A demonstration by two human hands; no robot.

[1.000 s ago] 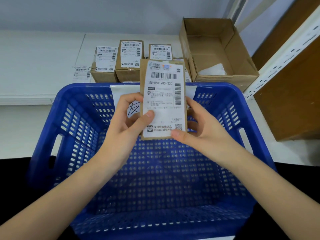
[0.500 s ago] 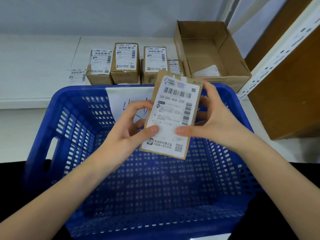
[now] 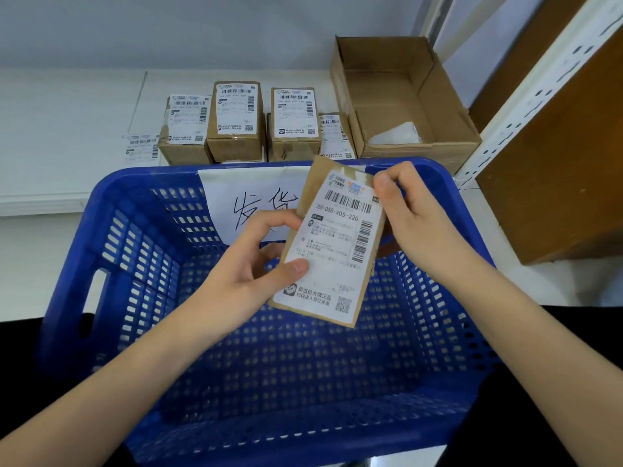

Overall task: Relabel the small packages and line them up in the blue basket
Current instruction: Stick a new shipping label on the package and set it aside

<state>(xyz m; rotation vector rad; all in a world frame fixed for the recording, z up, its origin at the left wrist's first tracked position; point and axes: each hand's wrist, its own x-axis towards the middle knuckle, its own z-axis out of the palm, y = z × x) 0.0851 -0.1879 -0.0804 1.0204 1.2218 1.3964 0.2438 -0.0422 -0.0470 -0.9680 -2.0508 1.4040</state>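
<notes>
Over the basket: both hands hold one small package (image 3: 332,244) above the blue basket (image 3: 141,251), toward its far right side, tilted so its top leans right.
Blue basket: perforated walls and floor, nothing lying on the floor that shows; a white paper sign (image 3: 249,200) with handwritten black characters hangs inside its far wall.
Open carton: a brown cardboard box (image 3: 401,99) sits past the basket's far right corner on the white shelf (image 3: 67,129), holding what looks like a pale sheet or bag (image 3: 396,134) in its near corner.
Row behind the basket: four small brown packages (image 3: 236,123) stand side by side at the basket's far edge, each with a white label facing up; a loose label (image 3: 141,148) lies flat on the shelf to their left.
Left hand (image 3: 249,264): grasps the package's left edge, thumb pressed on the label front, fingers behind.
Right hand (image 3: 411,217): pinches the package's top right corner, at the label's corner.
Hidden: the rightmost package in the row is partly covered by the held one; the sign's lower right part sits behind the hands.
Hard to read: small print on every label is blurred.
Package look: flat brown cardboard, almost fully covered by a white shipping label with barcodes, the code 350-050-V05-220 and a QR square at the bottom.
</notes>
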